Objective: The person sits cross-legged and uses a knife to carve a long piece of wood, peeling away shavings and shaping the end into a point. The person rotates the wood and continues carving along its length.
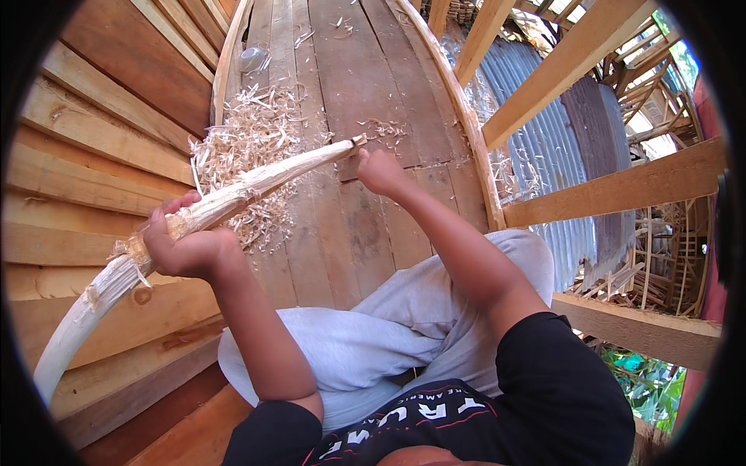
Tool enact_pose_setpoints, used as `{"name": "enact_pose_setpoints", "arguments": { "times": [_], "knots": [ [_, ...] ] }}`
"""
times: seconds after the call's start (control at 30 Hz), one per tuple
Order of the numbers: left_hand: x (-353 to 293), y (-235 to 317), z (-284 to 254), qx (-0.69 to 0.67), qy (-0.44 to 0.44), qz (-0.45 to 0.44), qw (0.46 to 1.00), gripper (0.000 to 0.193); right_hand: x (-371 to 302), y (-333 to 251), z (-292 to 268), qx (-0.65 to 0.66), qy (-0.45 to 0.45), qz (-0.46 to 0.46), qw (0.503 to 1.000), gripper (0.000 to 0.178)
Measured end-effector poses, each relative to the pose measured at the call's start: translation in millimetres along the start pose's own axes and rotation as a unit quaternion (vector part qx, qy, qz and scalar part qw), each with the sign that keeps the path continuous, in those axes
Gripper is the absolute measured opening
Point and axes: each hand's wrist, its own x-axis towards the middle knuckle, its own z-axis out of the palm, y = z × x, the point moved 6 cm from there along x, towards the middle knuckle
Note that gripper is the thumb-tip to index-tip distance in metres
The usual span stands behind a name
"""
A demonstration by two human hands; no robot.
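A long, pale bamboo pole (268, 177), scraped bare and ringed with rough nodes, slants from the lower left up to the middle. My left hand (190, 247) is wrapped round it from below, near a frayed node. At the far tip, my right hand (381, 172) is closed in a fist right beside the pole's end. A small dark piece (359, 140) shows at that tip, just above the fingers. Whether the right fist grips the pole or a small tool is hidden. Several loose fibres stick out along the pole.
Curled wood shavings (260, 132) heap on the plank floor (311, 241), left of the middle. A clear cup (252, 60) lies beyond them. Board walling (101, 194) rises close on the left. To the right stand wooden rails (622, 182) with corrugated metal sheets (536, 116) behind.
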Motion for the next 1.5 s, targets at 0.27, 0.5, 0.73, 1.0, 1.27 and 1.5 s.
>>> {"name": "enact_pose_setpoints", "arguments": {
  "times": [0.27,0.5,0.73,1.0,1.27,1.5],
  "knots": [
    [-3,4,4,-0.005,-0.066,0.012,0.998,0.019,3,5,4,0.002,-0.004,0.016,1.0,0.057],
    [-13,8,11,-0.011,-0.036,0.027,0.999,0.019,10,46,19,-0.086,-0.007,0.063,0.994,0.044],
    [-2,-6,4,0.015,-0.01,-0.015,1.0,0.023,-11,13,-34,-0.107,0.01,0.11,0.988,0.037],
    [-5,41,15,-0.034,-0.057,0.0,0.998,0.017,-17,2,-79,-0.092,0.049,0.075,0.992,0.039],
    [5,81,12,-0.023,-0.152,-0.004,0.988,0.013,11,73,-69,-0.048,0.203,0.043,0.977,0.028],
    [14,98,6,-0.057,-0.208,-0.015,0.976,0.012,4,77,-41,-0.146,0.116,0.118,0.975,0.022]
  ]
}}
